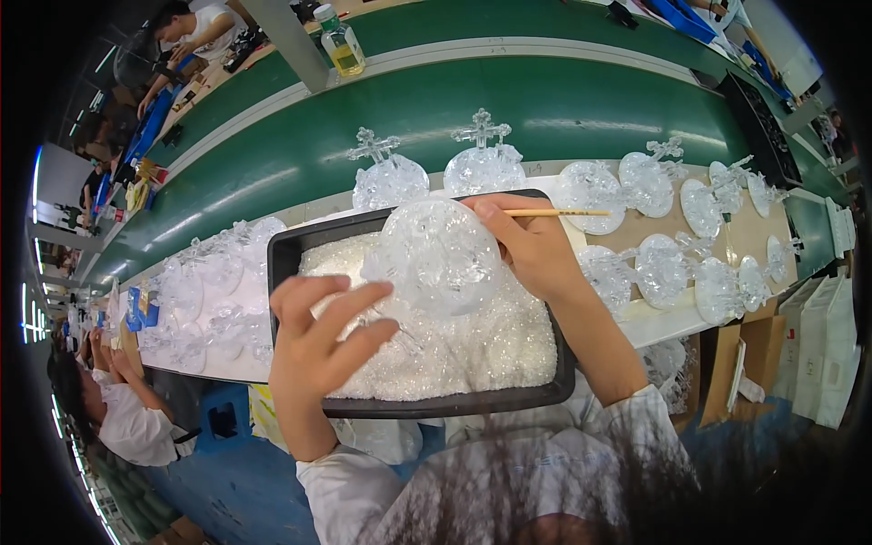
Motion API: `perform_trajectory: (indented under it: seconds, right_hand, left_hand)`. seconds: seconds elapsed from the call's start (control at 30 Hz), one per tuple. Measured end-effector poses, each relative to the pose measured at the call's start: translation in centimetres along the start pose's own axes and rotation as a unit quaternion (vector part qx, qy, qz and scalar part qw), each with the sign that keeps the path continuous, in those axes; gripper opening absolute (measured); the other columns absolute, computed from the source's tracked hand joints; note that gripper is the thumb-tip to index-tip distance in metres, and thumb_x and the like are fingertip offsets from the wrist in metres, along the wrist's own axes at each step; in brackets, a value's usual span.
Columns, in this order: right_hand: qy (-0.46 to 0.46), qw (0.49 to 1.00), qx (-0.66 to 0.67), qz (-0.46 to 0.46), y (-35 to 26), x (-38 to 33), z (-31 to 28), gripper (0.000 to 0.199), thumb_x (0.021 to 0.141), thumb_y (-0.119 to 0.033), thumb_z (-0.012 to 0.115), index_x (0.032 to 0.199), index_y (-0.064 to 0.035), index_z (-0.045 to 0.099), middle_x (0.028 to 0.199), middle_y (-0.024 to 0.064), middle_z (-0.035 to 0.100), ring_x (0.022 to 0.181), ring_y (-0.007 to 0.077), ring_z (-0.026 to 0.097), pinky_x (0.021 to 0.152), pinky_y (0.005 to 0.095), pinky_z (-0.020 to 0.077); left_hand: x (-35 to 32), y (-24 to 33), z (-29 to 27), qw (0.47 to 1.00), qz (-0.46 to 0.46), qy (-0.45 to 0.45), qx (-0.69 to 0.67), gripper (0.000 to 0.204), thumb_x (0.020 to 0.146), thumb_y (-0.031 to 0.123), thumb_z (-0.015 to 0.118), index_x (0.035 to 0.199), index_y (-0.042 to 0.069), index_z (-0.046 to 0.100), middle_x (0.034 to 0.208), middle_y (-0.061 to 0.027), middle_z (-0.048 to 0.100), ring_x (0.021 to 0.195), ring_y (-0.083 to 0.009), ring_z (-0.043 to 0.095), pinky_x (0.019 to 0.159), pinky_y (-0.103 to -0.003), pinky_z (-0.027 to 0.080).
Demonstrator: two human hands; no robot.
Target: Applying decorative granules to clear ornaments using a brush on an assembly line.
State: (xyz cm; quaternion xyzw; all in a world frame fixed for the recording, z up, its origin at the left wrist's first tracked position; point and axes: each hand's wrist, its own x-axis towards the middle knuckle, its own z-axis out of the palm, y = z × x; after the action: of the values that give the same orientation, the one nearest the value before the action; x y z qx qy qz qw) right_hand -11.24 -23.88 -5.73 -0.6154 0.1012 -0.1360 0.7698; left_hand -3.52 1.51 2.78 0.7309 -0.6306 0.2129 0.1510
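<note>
Here, gripped clear disc [442, 257] and thin stick [568, 213] in right hand [536, 247]; spread left hand [320, 343], empty, beside disc's left edge, perhaps touching.

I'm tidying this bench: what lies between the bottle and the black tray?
In the head view, a pale rail, a green strip and a clear cross-topped ornament lie there.

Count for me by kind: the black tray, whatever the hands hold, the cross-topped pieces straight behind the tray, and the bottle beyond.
Black tray: 1
Clear round piece, in the right hand: 1
Thin wooden stick, in the same hand: 1
Cross-topped clear pieces: 2
Bottle: 1
Total: 6
</note>
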Motion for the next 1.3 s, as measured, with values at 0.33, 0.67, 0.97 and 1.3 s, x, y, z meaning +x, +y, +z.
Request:
perform_trajectory:
  seconds: [0.33, 0.67, 0.97, 1.3]
  right_hand:
    - [0.068, 0.982, 0.177, 0.018, 0.0, 0.5, 1.3, 0.031, 0.103, -0.017, 0.057, 0.123, 0.0065, 0.062, 0.101, 0.0079, 0.069, 0.086, 0.0115, 0.066, 0.071, 0.0248, 0.0556]
    - [0.017, 0.983, 0.184, 0.026, 0.3, -0.3, 2.4, 0.031, 0.105, -0.017, 0.054, 0.125, 0.0055, 0.058, 0.110, 0.0094, 0.068, 0.096, 0.0144, 0.067, 0.083, 0.0297, 0.0573]
    - [-0.038, 0.985, 0.170, -0.007, 0.0, -0.9, 3.0, 0.026, 0.106, -0.014, 0.047, 0.122, 0.0026, 0.059, 0.108, 0.0099, 0.067, 0.096, 0.0176, 0.066, 0.091, 0.0328, 0.0543]
    - [-0.009, 0.989, -0.019, -0.145, -0.5, -2.1, 1.3, 0.011, 0.092, -0.005, 0.054, 0.097, 0.0012, 0.062, 0.079, 0.0049, 0.063, 0.066, 0.0071, 0.054, 0.057, 0.0214, 0.0414]
  left_hand:
    - [0.2, -1.1, 2.9, 0.951, -0.236, 0.049, -0.196, 0.085, 0.071, -0.011, 0.063, 0.149, -0.003, 0.032, 0.147, -0.0223, 0.047, 0.118, -0.0252, 0.055, 0.101, -0.035, 0.046]
    - [-0.1, -0.7, 4.2, 0.819, -0.243, 0.145, -0.499, 0.098, 0.082, 0.038, 0.065, 0.157, -0.001, 0.015, 0.161, -0.0221, 0.025, 0.142, -0.0292, 0.034, 0.112, -0.040, 0.033]
    - [-0.6, -1.9, 4.4, 0.808, -0.345, 0.204, -0.431, 0.055, 0.101, 0.009, 0.051, 0.150, -0.005, 0.031, 0.145, -0.0221, 0.051, 0.116, -0.0227, 0.062, 0.101, -0.032, 0.044]
    - [-1.1, -3.5, 2.3, 0.937, -0.197, 0.147, -0.247, 0.019, 0.097, 0.005, 0.059, 0.113, -0.003, 0.065, 0.107, -0.0165, 0.074, 0.095, -0.0283, 0.069, 0.086, -0.034, 0.053]
